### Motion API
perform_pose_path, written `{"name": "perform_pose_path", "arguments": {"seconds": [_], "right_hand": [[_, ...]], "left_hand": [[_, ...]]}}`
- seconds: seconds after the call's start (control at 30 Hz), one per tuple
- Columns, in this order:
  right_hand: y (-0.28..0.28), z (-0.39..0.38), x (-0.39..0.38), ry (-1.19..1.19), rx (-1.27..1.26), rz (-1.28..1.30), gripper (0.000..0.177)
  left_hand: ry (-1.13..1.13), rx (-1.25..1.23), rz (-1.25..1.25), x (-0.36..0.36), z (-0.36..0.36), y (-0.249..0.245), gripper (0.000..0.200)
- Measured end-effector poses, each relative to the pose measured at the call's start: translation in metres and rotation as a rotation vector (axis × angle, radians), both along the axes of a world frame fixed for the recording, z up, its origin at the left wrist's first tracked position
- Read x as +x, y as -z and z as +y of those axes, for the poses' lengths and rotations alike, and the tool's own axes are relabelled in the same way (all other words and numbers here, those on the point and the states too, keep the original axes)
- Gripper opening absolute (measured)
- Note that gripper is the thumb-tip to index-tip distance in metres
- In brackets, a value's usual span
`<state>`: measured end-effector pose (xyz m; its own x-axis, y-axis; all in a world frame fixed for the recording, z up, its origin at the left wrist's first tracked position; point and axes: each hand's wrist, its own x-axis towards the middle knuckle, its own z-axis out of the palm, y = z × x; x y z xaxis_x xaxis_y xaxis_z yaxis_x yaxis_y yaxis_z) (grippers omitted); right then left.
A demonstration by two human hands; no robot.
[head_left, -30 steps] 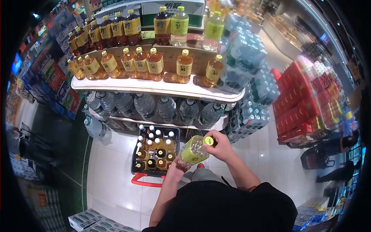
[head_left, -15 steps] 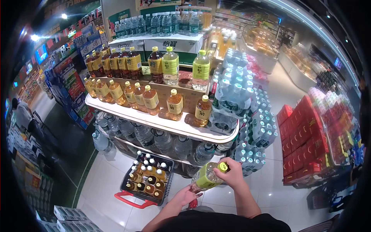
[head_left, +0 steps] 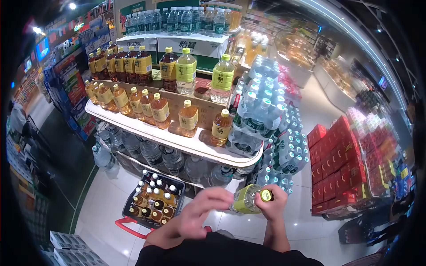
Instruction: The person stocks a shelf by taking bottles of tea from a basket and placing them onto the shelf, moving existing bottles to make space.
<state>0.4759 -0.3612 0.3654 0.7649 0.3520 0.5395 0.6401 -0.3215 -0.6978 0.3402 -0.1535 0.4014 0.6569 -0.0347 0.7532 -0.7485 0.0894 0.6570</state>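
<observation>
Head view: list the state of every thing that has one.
green-label bottle, capped, tipped sideways in the air
right hand, closed around its cap end
left hand, blurred at its base, grip unclear
basket, on the floor, full of upright bottles
shelf bottles, upright, capped

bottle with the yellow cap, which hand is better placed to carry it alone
Right, probably. The right hand grips the bottle at its neck, by the yellow cap; the left hand is blurred near its base, and its grip is unclear.
</observation>
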Motion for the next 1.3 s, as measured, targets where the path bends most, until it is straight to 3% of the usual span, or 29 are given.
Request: {"name": "perform_pose_path", "arguments": {"seconds": [0.07,0.13,0.2,0.3,0.5,0.73,0.97,1.07,1.17,1.23,1.3], "right_hand": [[-0.001,0.010,0.005,-0.001,-0.013,-0.037,0.021],[-0.003,0.023,0.012,-0.001,-0.021,-0.061,0.022],[-0.004,0.037,0.016,0.005,-0.028,-0.062,0.022],[-0.009,0.064,0.025,-0.014,-0.046,-0.104,0.022],[-0.016,0.125,0.045,-0.071,-0.037,-0.104,0.020],[-0.024,0.190,0.059,-0.128,0.011,-0.058,0.021],[-0.047,0.227,0.079,-0.189,0.006,-0.074,0.022],[-0.066,0.238,0.094,-0.267,-0.035,-0.104,0.021],[-0.094,0.250,0.110,-0.346,-0.084,-0.151,0.021],[-0.115,0.259,0.122,-0.374,-0.126,-0.197,0.021],[-0.136,0.267,0.132,-0.399,-0.158,-0.177,0.021]], "left_hand": [[0.162,-0.113,-0.317,-0.004,-0.004,-0.026,0.060],[0.263,-0.253,-0.358,-0.017,0.001,-0.038,0.059],[0.454,-0.135,-0.497,-0.006,0.023,-0.028,0.076],[0.527,-0.128,-0.525,-0.001,0.047,-0.034,0.070],[0.483,-0.140,-0.493,0.004,0.103,-0.041,0.050],[0.484,-0.089,-0.596,0.020,0.163,-0.030,0.055],[0.476,-0.212,-0.412,0.013,0.193,-0.044,0.061],[0.236,-0.306,-0.459,0.027,0.186,-0.035,0.062],[0.008,-0.253,-0.248,0.056,0.197,-0.003,0.082],[-0.152,-0.350,0.166,0.082,0.195,0.015,0.079],[-0.220,-0.491,0.416,0.112,0.191,0.049,0.061]]}}
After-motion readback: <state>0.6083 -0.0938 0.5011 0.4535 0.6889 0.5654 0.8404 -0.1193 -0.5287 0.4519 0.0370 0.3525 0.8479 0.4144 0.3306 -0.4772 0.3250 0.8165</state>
